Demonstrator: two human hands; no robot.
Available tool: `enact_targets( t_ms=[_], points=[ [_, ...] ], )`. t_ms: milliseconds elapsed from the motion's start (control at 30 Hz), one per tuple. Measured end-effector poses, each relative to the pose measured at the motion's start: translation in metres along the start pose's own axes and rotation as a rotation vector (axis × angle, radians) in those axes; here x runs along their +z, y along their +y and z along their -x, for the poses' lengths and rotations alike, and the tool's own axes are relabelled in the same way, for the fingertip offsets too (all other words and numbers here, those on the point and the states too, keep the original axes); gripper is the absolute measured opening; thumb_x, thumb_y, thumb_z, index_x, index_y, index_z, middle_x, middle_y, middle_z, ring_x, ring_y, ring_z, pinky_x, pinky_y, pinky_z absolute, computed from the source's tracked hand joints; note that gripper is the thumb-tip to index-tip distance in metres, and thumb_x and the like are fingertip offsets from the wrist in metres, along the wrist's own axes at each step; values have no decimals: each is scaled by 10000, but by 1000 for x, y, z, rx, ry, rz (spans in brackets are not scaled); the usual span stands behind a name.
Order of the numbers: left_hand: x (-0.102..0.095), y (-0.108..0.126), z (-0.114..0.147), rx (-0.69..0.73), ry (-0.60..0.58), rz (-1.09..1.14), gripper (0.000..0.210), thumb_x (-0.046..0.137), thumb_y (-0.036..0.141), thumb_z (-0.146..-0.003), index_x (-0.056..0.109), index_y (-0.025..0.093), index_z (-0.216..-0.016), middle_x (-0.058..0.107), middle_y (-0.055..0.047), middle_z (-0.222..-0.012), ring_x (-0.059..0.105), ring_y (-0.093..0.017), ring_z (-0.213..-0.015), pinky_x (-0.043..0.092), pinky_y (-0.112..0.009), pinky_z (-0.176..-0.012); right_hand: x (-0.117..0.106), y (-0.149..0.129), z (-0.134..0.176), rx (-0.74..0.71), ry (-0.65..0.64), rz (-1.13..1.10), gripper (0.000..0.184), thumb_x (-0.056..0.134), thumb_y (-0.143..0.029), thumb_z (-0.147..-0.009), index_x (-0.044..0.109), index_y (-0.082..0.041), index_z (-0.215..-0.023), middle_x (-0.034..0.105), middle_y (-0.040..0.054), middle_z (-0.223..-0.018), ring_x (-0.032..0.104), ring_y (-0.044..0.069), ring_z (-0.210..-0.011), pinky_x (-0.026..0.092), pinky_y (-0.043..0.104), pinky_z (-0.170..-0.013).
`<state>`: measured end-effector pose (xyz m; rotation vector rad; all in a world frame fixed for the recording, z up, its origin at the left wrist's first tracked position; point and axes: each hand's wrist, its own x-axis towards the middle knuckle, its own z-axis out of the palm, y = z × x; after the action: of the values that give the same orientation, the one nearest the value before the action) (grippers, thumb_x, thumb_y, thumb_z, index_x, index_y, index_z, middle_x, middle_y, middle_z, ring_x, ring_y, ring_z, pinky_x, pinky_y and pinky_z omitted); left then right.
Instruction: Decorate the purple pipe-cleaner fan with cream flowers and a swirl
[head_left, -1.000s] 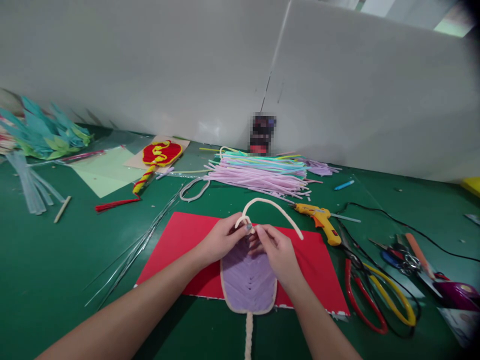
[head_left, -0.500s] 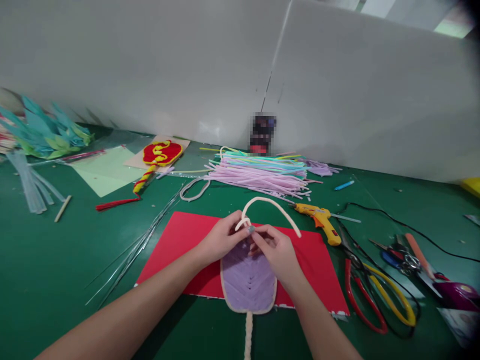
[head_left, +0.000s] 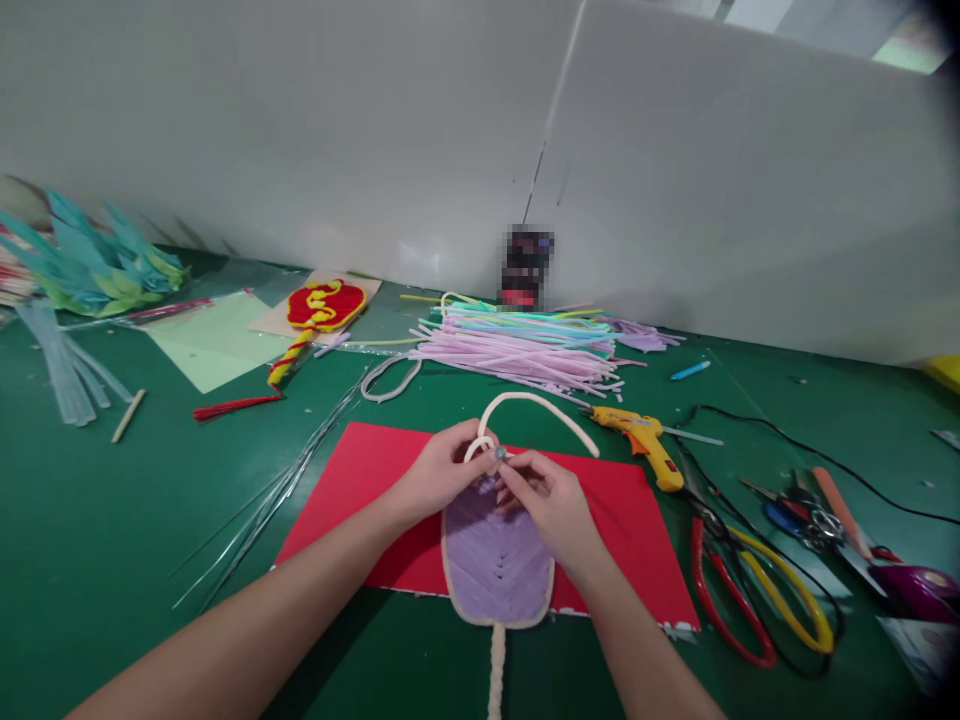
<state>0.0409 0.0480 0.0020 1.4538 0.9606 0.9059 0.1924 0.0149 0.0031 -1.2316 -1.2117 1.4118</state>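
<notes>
Head view, purple fan: lying flat, centre, the purple fan [head_left: 499, 570] overlaps the red sheet [head_left: 626, 545], its rounded end poking past the near edge; the hands cover its top.
Twisted handle: the cream handle [head_left: 496, 665] runs straight toward the wearer, over the green table [head_left: 180, 490].
Cream strip: up it goes, the cream strip [head_left: 536, 398] arching over the hands, one end free to the right, a smaller curl beside it.
Left hand: thumb and fingers of the left hand [head_left: 442, 470] are pinching that strip at the fan's top.
Right hand: fingers bent in, the right hand [head_left: 551, 500] meets the left thumb there; I can't tell whether it's gripping the strip.
Tools, right: a yellow glue gun [head_left: 637, 440] sits by the sheet's far corner, big red-and-yellow-handled scissors [head_left: 718, 532] just beside.
Coloured stems: the heap of fuzzy stems [head_left: 517, 355] stretches beyond the sheet, mostly pink and turquoise.
Red-and-yellow fan: over to the far left, the red-and-yellow fan [head_left: 330, 308] trails a red tassel [head_left: 236, 408].
</notes>
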Motion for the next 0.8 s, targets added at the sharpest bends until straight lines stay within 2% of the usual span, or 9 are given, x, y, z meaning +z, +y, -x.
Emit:
enact_targets(
  t_ms=[467,800],
  points=[
    [1,2,1,13,98,-43,80,542,227,-739,530,148,-750,476,46,-591,441,-76,-516,368,-187,-512,0,3,0,-18,12,-2,238,637,-400,-720,576,-170,-737,587,-14,-629,571,107,-527,528,232,-486],
    [0,-1,1,46,87,-141,115,522,252,-764,503,152,-710,465,42,-601,457,-85,-547,374,-186,-527,1,7,-1,-7,27,27,229,658,-379,-697,578,-170,-742,563,-24,-591,550,103,-504,521,223,-471]
  ],
)
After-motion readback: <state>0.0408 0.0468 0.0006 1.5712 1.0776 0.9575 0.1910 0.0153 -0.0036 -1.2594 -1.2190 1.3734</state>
